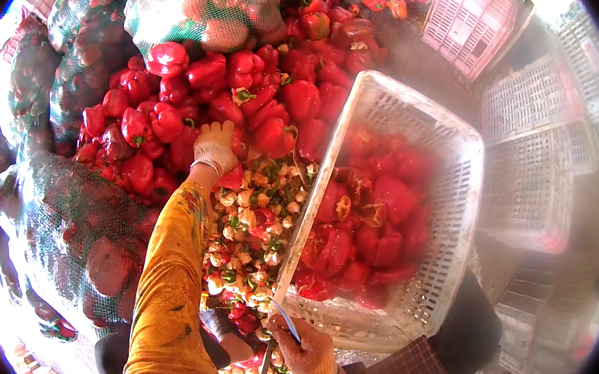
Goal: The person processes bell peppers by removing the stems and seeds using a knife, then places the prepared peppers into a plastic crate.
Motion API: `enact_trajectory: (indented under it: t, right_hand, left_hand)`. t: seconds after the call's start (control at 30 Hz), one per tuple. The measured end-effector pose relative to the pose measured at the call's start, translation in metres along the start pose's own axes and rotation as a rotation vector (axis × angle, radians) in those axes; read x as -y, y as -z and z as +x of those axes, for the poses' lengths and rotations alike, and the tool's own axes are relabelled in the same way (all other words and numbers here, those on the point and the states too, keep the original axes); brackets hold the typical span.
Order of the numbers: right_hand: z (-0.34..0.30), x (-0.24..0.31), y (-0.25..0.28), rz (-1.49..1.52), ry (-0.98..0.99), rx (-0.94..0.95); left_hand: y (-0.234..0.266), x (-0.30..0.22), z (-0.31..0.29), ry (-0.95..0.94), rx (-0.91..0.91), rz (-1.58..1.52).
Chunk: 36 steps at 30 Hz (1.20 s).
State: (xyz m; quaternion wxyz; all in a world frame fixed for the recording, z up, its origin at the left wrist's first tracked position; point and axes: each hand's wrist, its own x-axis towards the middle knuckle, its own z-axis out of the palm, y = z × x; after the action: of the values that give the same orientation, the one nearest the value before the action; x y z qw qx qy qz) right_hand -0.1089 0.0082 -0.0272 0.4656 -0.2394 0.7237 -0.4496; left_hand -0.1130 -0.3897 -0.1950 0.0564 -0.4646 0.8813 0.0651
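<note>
My left hand [216, 147], in a pale work glove, reaches to the near edge of a large heap of red bell peppers [164, 121]. Its fingers bend down over a pepper in the heap; their tips are partly hidden. Low in the middle, my right hand [309, 354] wears a similar glove and is closed around a thin, curved blue tool [290, 319], most of it covered by the fingers. Just beyond that hand, a white slatted crate [460, 202] leans toward me, holding red peppers [374, 230], several with their stem ends opened.
Cut-off pepper cores and stems [250, 215] lie heaped between the crate and my left arm. Green mesh sacks of peppers [71, 237] stand along the left, another sack [194, 7] at the back. A pink crate [470, 27] and stacked white crates [533, 152] occupy the right.
</note>
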Motion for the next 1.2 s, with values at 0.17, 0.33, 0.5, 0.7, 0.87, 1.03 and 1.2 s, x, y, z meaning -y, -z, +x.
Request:
enact_trajectory:
  t: [0.17, 0.33, 0.5, 0.7, 0.87, 1.03, 1.2]
  right_hand:
    - [0.001, -0.006, 0.002, -0.015, 0.062, -0.016]
    - [0.003, 0.018, 0.010, 0.333, -0.297, -0.026]
    - [0.018, 0.009, 0.022, 0.188, 0.290, -0.197]
    - [0.010, -0.004, 0.011, -0.180, 0.638, -0.164]
    - [0.008, -0.007, 0.005, -0.183, 0.471, -0.235]
    - [0.004, -0.014, -0.001, -0.201, 0.537, -0.243]
    - [0.002, -0.014, -0.010, -0.091, 0.492, -0.406]
  left_hand:
    - [0.009, 0.011, -0.066, 0.396, -0.099, -0.537]
    - [0.081, -0.001, -0.175, 0.219, 0.094, -1.484]
    - [0.168, -0.038, -0.245, -0.200, 0.400, -0.950]
    - [0.165, -0.055, -0.307, -0.209, 0.274, -0.783]
    - [0.139, -0.088, -0.338, -0.153, -0.262, -0.741]
    - [0.113, -0.104, -0.333, 0.003, -0.505, -0.578]
    - [0.111, -0.115, -0.315, 0.381, -0.314, -1.022]
